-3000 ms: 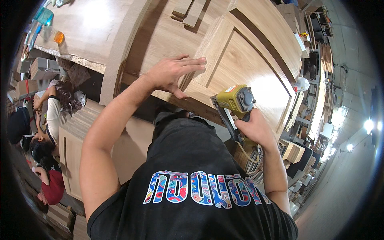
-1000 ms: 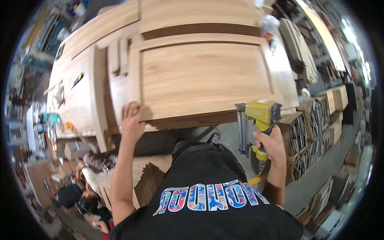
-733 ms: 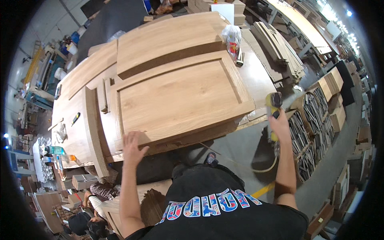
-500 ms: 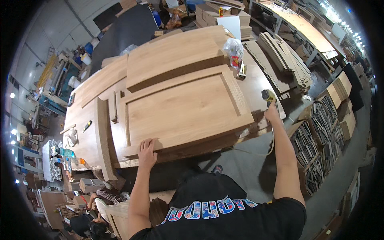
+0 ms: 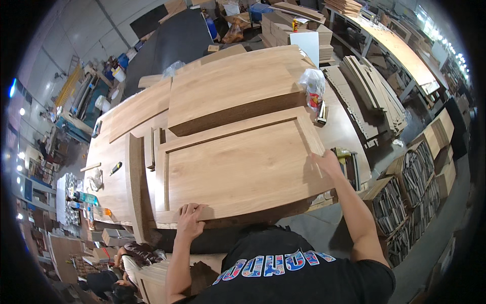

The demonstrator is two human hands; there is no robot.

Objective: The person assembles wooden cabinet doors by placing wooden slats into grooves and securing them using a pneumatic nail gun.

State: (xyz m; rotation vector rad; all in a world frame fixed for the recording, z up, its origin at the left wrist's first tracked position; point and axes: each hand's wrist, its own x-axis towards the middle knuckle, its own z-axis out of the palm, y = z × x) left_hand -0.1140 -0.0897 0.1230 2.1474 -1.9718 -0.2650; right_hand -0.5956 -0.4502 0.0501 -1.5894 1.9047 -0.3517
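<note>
In front of me a framed wooden panel (image 5: 243, 167), light oak in colour, rests on the table with its raised rails facing up. At its near left edge my left hand (image 5: 190, 221) is closed, the fingers curled on the rail. My right hand (image 5: 328, 164) grips the right-hand rail, fingers on top; its thumb is hidden. Just beyond the right hand, a green-and-black nail gun (image 5: 345, 155) lies at the table's right side, partly covered by the hand and wrist.
Behind the panel lies a thick wooden board (image 5: 233, 88). A long narrow board (image 5: 135, 187) stands to the left, near a utility knife (image 5: 116, 167) and bottles (image 5: 86, 197). A plastic bag (image 5: 313, 83) sits back right. Boxes of strips (image 5: 395, 202) stand right; another person (image 5: 114, 283) is lower left.
My right hand has let go of the nail gun, now on the table, and moved left onto the panel's right rail. The left hand stays at the near edge, fingers more curled.
</note>
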